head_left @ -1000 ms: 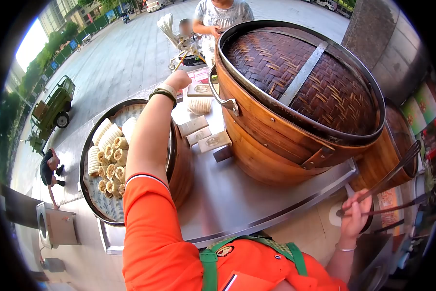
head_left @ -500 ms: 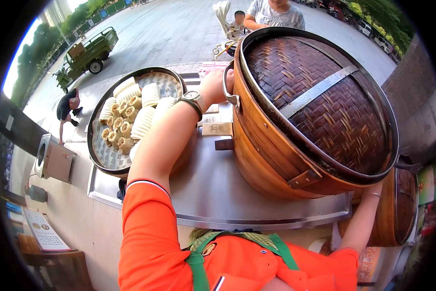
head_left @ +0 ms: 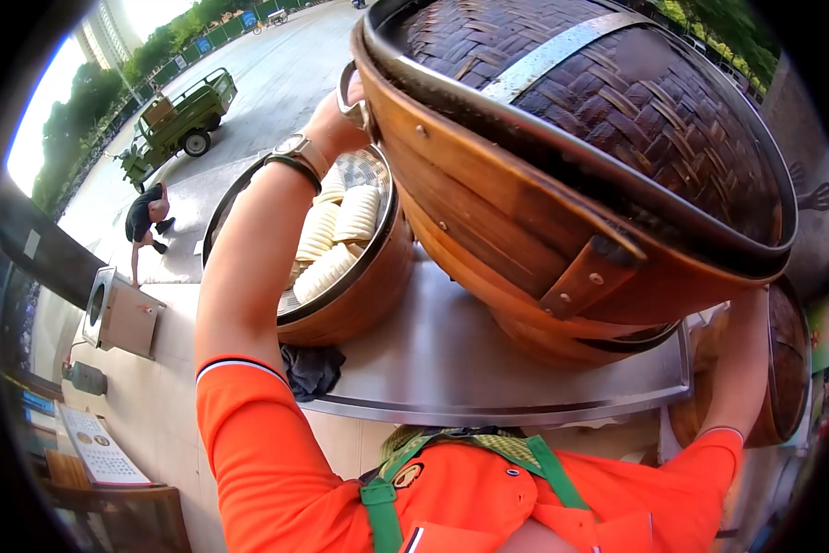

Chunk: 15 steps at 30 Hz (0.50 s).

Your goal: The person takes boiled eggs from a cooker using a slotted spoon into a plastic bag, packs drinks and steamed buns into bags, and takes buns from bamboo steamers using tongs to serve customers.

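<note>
A large round bamboo steamer (head_left: 516, 212) with a woven lid (head_left: 617, 120) is raised and tilted in front of me. My left hand (head_left: 339, 120) is closed round the metal handle (head_left: 352, 97) on its left side. My right forearm reaches to the steamer's far right side; the steamer's body hides that hand, which bears its other side. Beneath it, a lower wooden steamer tier (head_left: 562, 339) rests on the metal table (head_left: 414, 369). Left of that, partly behind my left forearm, stands an uncovered steamer (head_left: 364, 300) with white ridged buns (head_left: 327, 235) inside.
A dark cloth (head_left: 311, 370) lies at the table's left corner. Another lidded steamer (head_left: 787, 355) stands low on the right. On the left are a metal box (head_left: 124, 313), a bending person (head_left: 144, 217), a calendar (head_left: 101, 447) and a green three-wheeled truck (head_left: 179, 120).
The lidded steamer has risen and moved nearer, separating from the tier below. Both my arms moved with it, the left one up and leftward. My view shifted, and the people beyond are now hidden.
</note>
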Available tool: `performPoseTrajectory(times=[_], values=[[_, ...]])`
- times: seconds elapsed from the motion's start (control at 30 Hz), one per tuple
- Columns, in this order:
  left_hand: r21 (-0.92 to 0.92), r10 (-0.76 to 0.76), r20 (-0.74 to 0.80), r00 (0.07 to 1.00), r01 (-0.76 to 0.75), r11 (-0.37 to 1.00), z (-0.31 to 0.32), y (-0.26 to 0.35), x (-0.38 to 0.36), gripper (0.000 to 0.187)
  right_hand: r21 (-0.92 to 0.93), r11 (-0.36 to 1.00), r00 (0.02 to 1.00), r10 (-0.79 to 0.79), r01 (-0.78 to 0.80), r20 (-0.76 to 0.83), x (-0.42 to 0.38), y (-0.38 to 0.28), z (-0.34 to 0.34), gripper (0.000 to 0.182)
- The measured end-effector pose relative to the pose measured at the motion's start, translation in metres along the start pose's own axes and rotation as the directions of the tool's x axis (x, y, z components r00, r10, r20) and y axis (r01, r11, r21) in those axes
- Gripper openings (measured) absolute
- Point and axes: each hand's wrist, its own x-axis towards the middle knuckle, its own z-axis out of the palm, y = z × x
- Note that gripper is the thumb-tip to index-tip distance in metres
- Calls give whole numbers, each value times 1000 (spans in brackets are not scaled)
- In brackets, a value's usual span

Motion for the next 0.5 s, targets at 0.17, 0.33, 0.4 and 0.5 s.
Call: performPoseTrajectory(times=[0.17,0.33,0.4,0.5], values=[[-41,-227,9,974,227,973,-78,-83,-91,22,99,990,985,87,-102,149,-18,62,128,19],[-115,-563,89,821,570,813,-137,-168,-234,23,206,919,922,276,-336,272,-52,171,256,19],[-158,-664,132,736,677,719,-146,-198,-280,24,217,884,890,344,-414,299,-67,215,296,19],[-110,-723,110,682,731,674,-140,-218,-317,24,221,845,854,409,-488,320,-71,259,330,19]])
